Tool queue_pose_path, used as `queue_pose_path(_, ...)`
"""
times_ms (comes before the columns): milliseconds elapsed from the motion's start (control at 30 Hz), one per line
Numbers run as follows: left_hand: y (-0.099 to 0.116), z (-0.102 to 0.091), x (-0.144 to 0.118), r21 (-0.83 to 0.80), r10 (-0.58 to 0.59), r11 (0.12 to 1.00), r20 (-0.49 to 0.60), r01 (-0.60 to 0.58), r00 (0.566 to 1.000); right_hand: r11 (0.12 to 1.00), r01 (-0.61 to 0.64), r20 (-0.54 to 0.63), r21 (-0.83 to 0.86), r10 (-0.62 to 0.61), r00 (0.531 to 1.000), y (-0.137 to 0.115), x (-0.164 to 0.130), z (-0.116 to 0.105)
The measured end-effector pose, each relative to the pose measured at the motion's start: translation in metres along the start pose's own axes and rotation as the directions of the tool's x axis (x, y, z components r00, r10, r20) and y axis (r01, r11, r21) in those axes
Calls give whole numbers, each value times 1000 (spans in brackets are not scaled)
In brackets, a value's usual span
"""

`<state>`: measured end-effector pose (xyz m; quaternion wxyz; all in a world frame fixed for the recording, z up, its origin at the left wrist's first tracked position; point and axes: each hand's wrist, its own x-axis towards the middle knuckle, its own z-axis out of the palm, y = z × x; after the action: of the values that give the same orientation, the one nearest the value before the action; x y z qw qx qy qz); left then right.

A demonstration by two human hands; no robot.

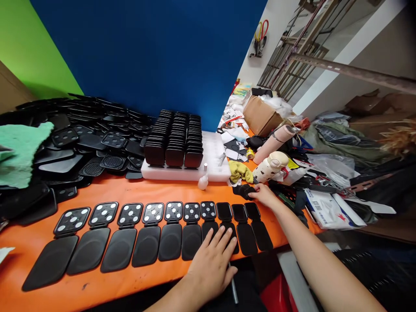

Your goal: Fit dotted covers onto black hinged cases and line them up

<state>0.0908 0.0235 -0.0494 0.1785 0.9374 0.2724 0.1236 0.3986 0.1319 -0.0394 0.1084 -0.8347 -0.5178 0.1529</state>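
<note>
While the left hand [212, 260] lies flat, fingers spread and gripping nothing, on the lower flaps of the open cases [224, 225] rowed along the orange table [130, 190], right hand [264, 195] out at the row's far end, fingers curled on a small black piece [243, 190]. Probably light, stiff plastic, smooth; best pinched by the edges.

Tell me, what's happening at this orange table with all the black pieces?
A person has a row of open black cases laid out along the orange table. Seven of them show white dots on their upper halves; three are plain. The left hand rests flat on the row, while the right hand touches a small black part beyond its right end. More cases lie stacked behind.
</note>
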Motion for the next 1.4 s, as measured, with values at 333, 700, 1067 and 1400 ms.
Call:
queue_pose_path(333, 1, -3, -2, 42, -101, 994, -78, 105, 992, 915, 168, 155, 366, -238, 959, -45, -60, -19)
queue_pose_path(700, 6, -1, 0, 30, -134, 990, -9, 134, 991, 815, 227, 326, 534, -446, 834, -115, -91, 42)
queue_pose_path(1067, 5, -4, 0, 36, -125, 991, -17, 126, 992, 841, 267, 352, 470, -456, 817, -118, -76, 54)
queue_pose_path(1400, 4, -3, 0, 39, -121, 992, -25, 122, 992, 886, 309, 307, 347, -418, 855, -123, -81, 54)
